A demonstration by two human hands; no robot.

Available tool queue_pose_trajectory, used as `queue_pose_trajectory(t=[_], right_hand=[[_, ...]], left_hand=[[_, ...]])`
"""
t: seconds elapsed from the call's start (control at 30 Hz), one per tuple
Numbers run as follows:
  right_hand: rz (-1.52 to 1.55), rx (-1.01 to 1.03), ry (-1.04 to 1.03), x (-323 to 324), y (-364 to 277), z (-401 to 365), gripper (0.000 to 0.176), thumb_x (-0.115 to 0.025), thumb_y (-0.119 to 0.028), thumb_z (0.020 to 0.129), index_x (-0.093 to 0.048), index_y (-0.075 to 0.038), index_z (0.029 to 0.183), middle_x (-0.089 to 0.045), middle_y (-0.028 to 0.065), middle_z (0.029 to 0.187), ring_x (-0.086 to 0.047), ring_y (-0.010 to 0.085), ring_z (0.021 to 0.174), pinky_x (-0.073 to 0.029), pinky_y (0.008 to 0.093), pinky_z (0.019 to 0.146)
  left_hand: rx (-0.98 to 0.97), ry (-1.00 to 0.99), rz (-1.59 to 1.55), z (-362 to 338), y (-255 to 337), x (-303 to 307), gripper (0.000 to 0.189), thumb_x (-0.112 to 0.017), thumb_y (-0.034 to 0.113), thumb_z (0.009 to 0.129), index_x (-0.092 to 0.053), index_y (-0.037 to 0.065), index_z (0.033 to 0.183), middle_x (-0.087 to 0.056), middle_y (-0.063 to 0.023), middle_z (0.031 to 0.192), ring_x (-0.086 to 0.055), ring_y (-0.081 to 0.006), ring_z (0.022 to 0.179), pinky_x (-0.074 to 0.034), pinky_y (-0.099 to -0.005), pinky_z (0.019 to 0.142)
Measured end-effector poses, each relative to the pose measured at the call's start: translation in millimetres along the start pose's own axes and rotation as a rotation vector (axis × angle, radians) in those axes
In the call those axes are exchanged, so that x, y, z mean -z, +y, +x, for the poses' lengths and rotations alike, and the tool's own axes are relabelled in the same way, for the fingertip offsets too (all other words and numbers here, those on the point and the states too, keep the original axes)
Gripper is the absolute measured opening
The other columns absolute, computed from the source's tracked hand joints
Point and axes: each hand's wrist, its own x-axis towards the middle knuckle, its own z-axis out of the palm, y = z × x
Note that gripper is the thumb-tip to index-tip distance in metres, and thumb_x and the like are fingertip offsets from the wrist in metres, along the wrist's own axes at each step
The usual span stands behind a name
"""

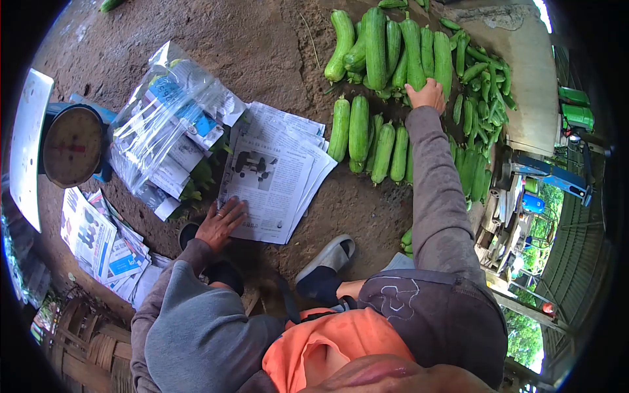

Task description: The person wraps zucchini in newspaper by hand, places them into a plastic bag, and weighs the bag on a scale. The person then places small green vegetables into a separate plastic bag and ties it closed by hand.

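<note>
By newspaper [268, 187] edge, left hand [221, 224] spread; right hand [428, 97] holding gourd [412, 52]; soil [373, 213] between.

Nothing legible from here. Newspaper stack [278, 177]: print too small. Left of it, wrapped bundle [173, 128]: lettering on blue, unreadable. Farther left, paper pile [108, 242]: unreadable too.

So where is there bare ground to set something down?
One wide patch of ground lies between the bundle and the gourds, beyond the newspapers. A smaller one lies between the newspapers, the nearer gourds and the right shoe. It's crowded around the right hand, amid gourds, and at left, where bundle, scale and second paper stack sit close.
</note>
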Motion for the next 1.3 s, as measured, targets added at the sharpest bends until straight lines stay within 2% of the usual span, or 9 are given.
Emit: queue_pose_trajectory(t=[0.23,0.43,0.5,0.53,0.63,0.73,0.87,1.1,1.3], right_hand=[[0.696,-0.175,0.18,-6.5,63.2,49.0,0.059,-0.079,-0.035,0.065,-0.06,-0.006,0.113,-0.065,0.0104,0.101,-0.064,0.0254,0.085,-0.051,0.0372,0.074],[1.687,-0.218,0.454,155.8,63.0,-37.4,0.029,-0.07,-0.021,0.079,-0.059,-0.009,0.104,-0.06,0.0055,0.109,-0.059,0.0174,0.091,-0.051,0.034,0.068],[1.72,-0.392,0.365,149.1,27.8,-93.8,0.029,-0.063,-0.023,0.084,-0.06,-0.006,0.108,-0.064,0.0066,0.103,-0.06,0.02,0.093,-0.051,0.0312,0.072],[1.583,-0.397,0.03,120.2,34.0,-118.4,0.027,-0.064,-0.02,0.083,-0.061,-0.002,0.103,-0.065,0.0112,0.101,-0.061,0.0211,0.087,-0.05,0.031,0.072],[1.287,-0.077,-0.495,48.9,-21.4,-219.5,0.036,-0.072,-0.012,0.073,-0.057,-0.001,0.104,-0.061,0.0082,0.093,-0.06,0.0202,0.079,-0.05,0.0329,0.073],[0.976,0.328,-0.812,37.6,-108.4,-293.6,0.064,-0.071,-0.008,0.068,-0.045,-0.007,0.127,-0.058,0.0157,0.114,-0.057,0.0293,0.106,-0.046,0.0367,0.092],[0.837,0.775,-0.678,20.0,-179.9,-350.6,0.071,-0.074,-0.003,0.061,-0.05,-0.017,0.126,-0.054,0.0079,0.104,-0.053,0.0307,0.101,-0.046,0.0407,0.085],[0.973,0.781,-0.526,15.5,-168.4,-370.6,0.061,-0.075,-0.013,0.065,-0.053,-0.015,0.122,-0.051,0.0088,0.115,-0.049,0.0308,0.108,-0.042,0.0396,0.089],[0.854,0.858,-0.607,46.6,-116.4,-377.8,0.018,-0.074,-0.019,0.07,-0.064,-0.012,0.084,-0.052,0.0082,0.125,-0.042,0.0294,0.125,-0.03,0.0554,0.101]], left_hand=[[-0.011,0.037,-0.03,0.6,0.2,2.0,0.071,-0.067,0.02,0.073,-0.038,0.016,0.137,-0.022,-0.0046,0.151,-0.016,-0.0261,0.141,-0.021,-0.0507,0.111],[-0.103,0.241,-0.042,4.7,-16.6,-42.2,0.066,-0.058,0.008,0.069,-0.043,0.011,0.133,-0.026,-0.0088,0.15,-0.019,-0.0319,0.14,-0.025,-0.05,0.11],[-0.115,0.199,-0.069,3.7,-13.3,-26.6,0.063,-0.056,0.006,0.069,-0.045,0.009,0.131,-0.024,-0.0117,0.15,-0.019,-0.0329,0.139,-0.025,-0.0513,0.11],[-0.109,0.201,-0.046,3.4,-10.7,-24.0,0.061,-0.055,0.006,0.07,-0.046,0.009,0.13,-0.024,-0.0125,0.15,-0.018,-0.0329,0.14,-0.026,-0.0514,0.109],[-0.095,0.252,0.007,1.1,-3.4,-19.7,0.045,-0.051,0.01,0.076,-0.054,0.009,0.121,-0.029,-0.0121,0.147,-0.022,-0.0309,0.138,-0.029,-0.0507,0.108],[-0.114,0.282,0.024,-1.5,-2.6,-18.0,0.036,-0.051,0.013,0.078,-0.059,0.01,0.113,-0.036,-0.0109,0.142,-0.03,-0.0291,0.134,-0.031,-0.0481,0.106],[-0.1,0.292,-0.062,-12.0,1.4,-7.8,0.026,-0.054,0.017,0.076,-0.062,0.01,0.1,-0.051,-0.0068,0.123,-0.046,-0.0243,0.116,-0.038,-0.0392,0.094],[0.003,0.539,-0.086,-18.5,4.3,7.9,0.018,-0.058,0.018,0.071,-0.06,0.012,0.088,-0.052,-0.0058,0.119,-0.047,-0.0237,0.114,-0.039,-0.0393,0.09],[0.031,0.587,-0.28,-0.4,-4.3,17.1,0.01,-0.062,0.011,0.077,-0.057,0.008,0.086,-0.052,-0.0077,0.125,-0.043,-0.0306,0.124,-0.037,-0.0493,0.099]])
